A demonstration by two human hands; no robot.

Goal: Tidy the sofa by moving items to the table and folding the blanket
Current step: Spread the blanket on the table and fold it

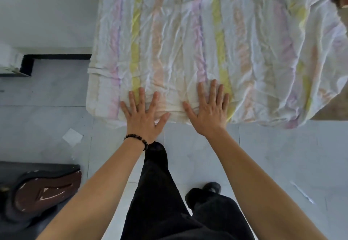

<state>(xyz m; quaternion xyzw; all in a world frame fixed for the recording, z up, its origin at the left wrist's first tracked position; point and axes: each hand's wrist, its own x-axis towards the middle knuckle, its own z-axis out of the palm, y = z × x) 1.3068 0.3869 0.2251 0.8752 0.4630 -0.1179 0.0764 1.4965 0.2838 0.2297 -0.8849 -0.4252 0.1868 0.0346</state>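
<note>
A: Count?
B: One blanket (207, 42), two hands, one bracelet (136, 140), one paper scrap (72, 137) on the floor (282, 155). One upturned shoe (47, 190) at 8 o'clock, sole showing. One black shoe on the person's foot (206, 190) at 6, beside black trousers (160, 192).
A: Hands?
B: Left hand (145, 113) is flat, fingers fully spread, palm down on the blanket's near edge. Right hand (209, 108) is the same: splayed wide, palm pressed on that edge, just to the 3 o'clock side of the left. Neither grips anything. The bracelet sits on the left wrist.
A: Blanket position?
B: Spread out and wrinkled, filling the frame from centre up to 12 and across to 3 o'clock. Its 9 o'clock edge is doubled over, layers visible. The corner at 3 o'clock droops, with a brown surface (331, 108) showing beside it.
A: Orientation?
B: Stripes (yellow, pink, purple, peach) run 6 to 12 o'clock, away from the person. Near edge runs 9 to 3. Long axis: cannot tell, since the far and right ends leave the frame.
</note>
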